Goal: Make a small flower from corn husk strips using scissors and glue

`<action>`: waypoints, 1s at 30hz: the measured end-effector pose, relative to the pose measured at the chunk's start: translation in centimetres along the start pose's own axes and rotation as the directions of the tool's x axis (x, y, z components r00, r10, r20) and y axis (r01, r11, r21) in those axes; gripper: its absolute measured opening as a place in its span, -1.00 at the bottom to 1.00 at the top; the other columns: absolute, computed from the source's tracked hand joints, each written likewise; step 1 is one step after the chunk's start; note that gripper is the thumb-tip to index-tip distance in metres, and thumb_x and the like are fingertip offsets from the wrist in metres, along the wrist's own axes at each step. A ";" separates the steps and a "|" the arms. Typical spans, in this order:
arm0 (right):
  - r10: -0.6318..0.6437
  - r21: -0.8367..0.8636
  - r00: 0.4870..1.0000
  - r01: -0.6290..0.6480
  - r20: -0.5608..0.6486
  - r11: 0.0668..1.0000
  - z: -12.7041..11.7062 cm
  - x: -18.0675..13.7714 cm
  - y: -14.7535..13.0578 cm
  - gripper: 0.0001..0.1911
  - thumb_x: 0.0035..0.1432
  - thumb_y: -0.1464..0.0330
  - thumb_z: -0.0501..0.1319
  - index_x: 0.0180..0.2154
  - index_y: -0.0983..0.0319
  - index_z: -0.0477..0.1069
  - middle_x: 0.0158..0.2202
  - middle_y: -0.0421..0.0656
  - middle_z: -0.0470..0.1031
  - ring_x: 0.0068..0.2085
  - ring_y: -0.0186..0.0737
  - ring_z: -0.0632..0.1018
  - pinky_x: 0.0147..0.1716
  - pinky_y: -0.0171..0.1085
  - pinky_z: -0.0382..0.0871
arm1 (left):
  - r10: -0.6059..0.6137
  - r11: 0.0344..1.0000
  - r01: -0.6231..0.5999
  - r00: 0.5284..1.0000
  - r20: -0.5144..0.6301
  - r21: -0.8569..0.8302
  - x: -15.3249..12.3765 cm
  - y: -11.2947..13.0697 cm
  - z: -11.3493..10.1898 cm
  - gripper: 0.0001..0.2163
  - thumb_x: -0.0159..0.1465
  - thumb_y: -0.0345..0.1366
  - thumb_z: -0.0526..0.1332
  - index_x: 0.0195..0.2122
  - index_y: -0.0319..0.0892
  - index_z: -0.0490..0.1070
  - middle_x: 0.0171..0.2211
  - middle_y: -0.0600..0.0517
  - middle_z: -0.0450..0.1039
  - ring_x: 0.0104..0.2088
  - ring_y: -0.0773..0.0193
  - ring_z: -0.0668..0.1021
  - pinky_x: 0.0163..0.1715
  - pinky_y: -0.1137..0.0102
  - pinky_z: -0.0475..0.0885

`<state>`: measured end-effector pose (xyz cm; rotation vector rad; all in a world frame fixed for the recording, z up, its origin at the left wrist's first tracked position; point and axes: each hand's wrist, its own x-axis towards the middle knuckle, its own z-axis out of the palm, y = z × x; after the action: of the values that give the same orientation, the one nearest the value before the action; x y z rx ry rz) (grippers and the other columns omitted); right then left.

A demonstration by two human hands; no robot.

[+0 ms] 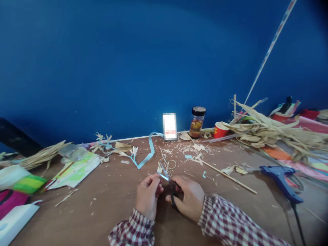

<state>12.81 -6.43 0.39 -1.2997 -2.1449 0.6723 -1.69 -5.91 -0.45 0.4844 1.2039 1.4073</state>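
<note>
My right hand (pixel 191 199) has its fingers in the dark handles of a pair of scissors (pixel 165 176), whose blades point up and left. The blades reach the fingertips of my left hand (pixel 147 196), which pinches a small pale piece of dried husk (pixel 159 169). Its lower end is hidden by the fingers. Just beyond, on the brown table (pixel 112 212), lie loose trimmings and a thin curled strand. A light blue ribbon (pixel 151 150) bends across the table near a small pale husk flower (pixel 133 151).
To the right are a blue glue gun (pixel 279 174), a thin stick (pixel 228 175) and a heap of dried husks (pixel 266 131). A dark-lidded jar (pixel 197 123) and a red paper cup (pixel 220 129) stand by the blue wall. Papers (pixel 77 171) and a husk bundle (pixel 46 155) lie left.
</note>
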 end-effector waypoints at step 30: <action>0.020 -0.179 1.000 -0.023 -0.015 0.984 1.3 -0.2 0.4 -0.75 -0.01 0.15 0.14 -0.31 0.16 0.32 -0.46 -0.25 0.34 -0.44 -0.33 0.34 -0.48 -0.38 0.07 | -0.035 0.997 0.033 0.999 0.026 0.063 -0.3 -1.0 0.1 -0.78 -0.14 -0.23 0.32 -0.60 -0.29 0.38 -0.66 0.12 0.35 -0.68 0.54 0.32 -0.68 0.63 0.29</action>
<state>12.27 -6.61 -0.85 -1.4178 -2.2259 0.4861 -1.06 -6.34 -1.20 0.5225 1.2322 1.3331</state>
